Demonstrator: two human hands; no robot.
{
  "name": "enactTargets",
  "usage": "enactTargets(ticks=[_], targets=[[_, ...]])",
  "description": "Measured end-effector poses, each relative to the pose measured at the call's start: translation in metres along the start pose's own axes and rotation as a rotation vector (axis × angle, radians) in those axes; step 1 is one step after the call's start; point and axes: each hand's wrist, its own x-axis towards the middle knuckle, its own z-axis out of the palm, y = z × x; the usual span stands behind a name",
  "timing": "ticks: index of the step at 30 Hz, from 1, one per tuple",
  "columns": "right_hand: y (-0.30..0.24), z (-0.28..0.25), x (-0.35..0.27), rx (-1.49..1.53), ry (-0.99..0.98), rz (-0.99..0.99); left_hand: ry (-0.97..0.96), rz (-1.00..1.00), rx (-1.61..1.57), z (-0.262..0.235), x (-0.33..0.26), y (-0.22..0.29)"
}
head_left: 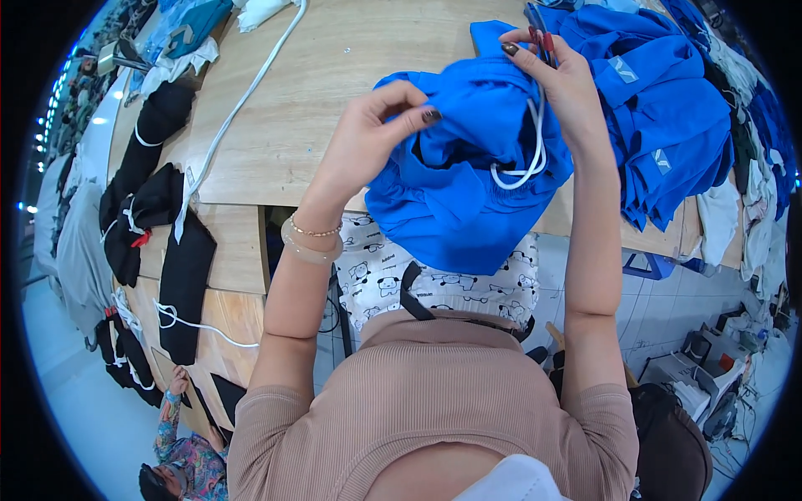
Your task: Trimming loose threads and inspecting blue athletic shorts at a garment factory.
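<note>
The wooden table [326,100] bore a stack of blue garments [668,108] at its far right and black garments [159,209] along its left edge. At the table's near edge, we held a bunched blue garment [455,192] aloft, its white drawstring [526,163] looping out on the right. Our left hand [376,138] pinched a fold of the fabric; our right hand [560,79] gripped the upper hem beside the cord. We judged that steady tension between both grips would keep the drawstring channel flat and the cord free.
</note>
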Motion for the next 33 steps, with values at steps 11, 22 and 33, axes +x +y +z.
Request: enactTargets(ticks=[11, 22, 33], targets=[[-0.026, 0.051, -0.058, 0.246, 0.04, 0.215, 0.074, -0.017, -0.041, 0.017, 0.001, 0.009], [-0.023, 0.022, -0.039, 0.283, 0.123, 0.135, 0.029, -0.207, 0.005, -0.012, 0.005, 0.024], [-0.039, 0.015, -0.041, -0.107, -0.214, 0.019, 0.097, -0.109, -0.232, -0.008, 0.007, 0.014]])
